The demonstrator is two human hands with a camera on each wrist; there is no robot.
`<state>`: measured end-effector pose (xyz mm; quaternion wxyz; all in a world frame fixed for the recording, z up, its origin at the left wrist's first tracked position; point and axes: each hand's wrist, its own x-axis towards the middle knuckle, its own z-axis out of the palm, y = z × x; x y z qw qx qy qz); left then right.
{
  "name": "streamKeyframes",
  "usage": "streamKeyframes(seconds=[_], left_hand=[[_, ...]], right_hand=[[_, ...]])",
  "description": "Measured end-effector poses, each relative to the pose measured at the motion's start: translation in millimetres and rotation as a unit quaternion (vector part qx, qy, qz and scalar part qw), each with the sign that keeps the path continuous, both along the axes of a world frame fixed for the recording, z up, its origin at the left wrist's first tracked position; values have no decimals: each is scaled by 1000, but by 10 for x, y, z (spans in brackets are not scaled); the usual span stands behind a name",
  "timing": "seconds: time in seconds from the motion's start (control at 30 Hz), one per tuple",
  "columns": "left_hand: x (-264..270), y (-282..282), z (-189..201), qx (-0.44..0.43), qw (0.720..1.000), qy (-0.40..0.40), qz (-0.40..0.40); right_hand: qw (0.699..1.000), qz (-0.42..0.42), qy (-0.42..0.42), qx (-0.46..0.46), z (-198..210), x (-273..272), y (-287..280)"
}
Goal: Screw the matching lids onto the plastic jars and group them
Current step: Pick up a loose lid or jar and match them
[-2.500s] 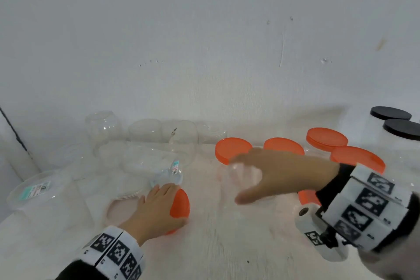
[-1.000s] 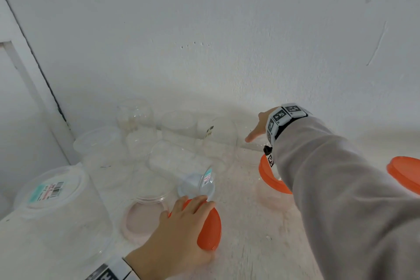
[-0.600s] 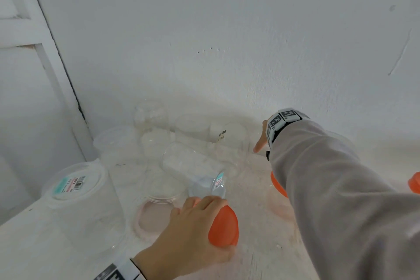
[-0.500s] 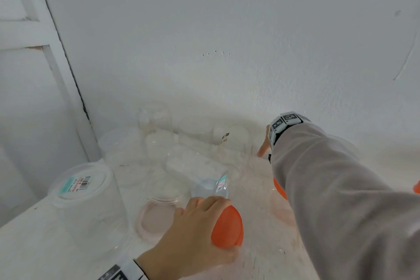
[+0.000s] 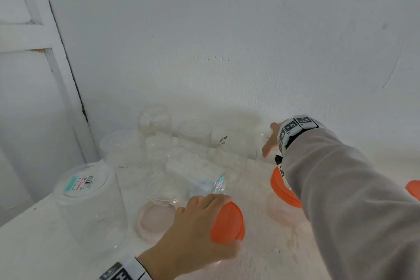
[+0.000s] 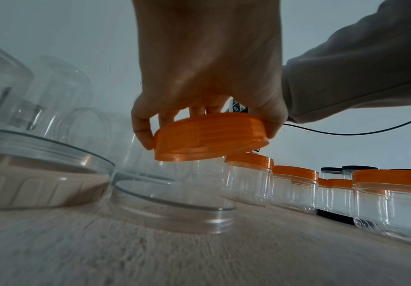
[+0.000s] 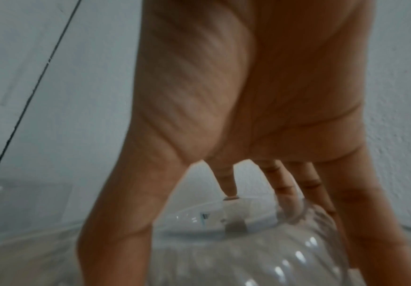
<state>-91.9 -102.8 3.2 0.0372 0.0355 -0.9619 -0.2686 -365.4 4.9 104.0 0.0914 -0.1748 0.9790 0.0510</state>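
Our right hand (image 7: pixel 260 120) has reached to the bench's far edge, fingers spread over a ribbed clear plastic jar (image 7: pixel 260 251). Our left hand (image 6: pixel 206 63) grips a round, ridged orange plastic lid (image 6: pixel 211 137), tilted.

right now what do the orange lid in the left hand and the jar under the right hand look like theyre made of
The orange lid looks like opaque moulded plastic, matte to satin: even colour, ridged threads showing through its side wall. The ribbed jar under the right hand looks like thin clear plastic, glossy: see-through, with bright glints along the ribs. Glass can't be ruled out by look alone.
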Motion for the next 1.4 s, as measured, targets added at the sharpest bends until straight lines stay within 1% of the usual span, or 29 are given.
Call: streamKeyframes(seconds=[0.1,0.13,0.23,0.37,0.53,0.6,0.73,0.87,0.93,1.03,1.17,1.27,1.4], left_hand=[[15,15,29,11,1000,-4,-11],[14,18,33,14,1000,-4,-11],[0,15,39,42,999,3,-4],[3,2,83,123,992,35,24],[39,-1,250,189,975,107,57],[63,14,305,222,963,139,68],[104,88,368,299,926,208,99],[106,205,391,362,892,233,135],[106,265,387,386,881,234,141],[108,353,386,390,882,221,143],[129,482,391,395,879,221,148],[174,556,354,380,888,215,146],[214,645,317,363,903,188,131]], right_hand=[[999,-4,39,12,152,151,66],[999,-2,42,-2,215,196,84],[994,15,32,-100,335,307,142],[959,15,-8,-283,350,551,351],[918,-6,-68,-391,235,896,609],[906,-24,-79,-414,156,1035,721],[873,-65,-111,-471,-19,1315,936],[829,-71,-179,-525,-100,1638,1117],[828,-57,-207,-518,-111,1791,1205],[839,-37,-225,-493,-143,1966,1305],[855,-40,-236,-461,-360,2084,1403],[865,-42,-246,-435,-555,2153,1458],[871,-43,-240,-427,-660,2249,1503]])
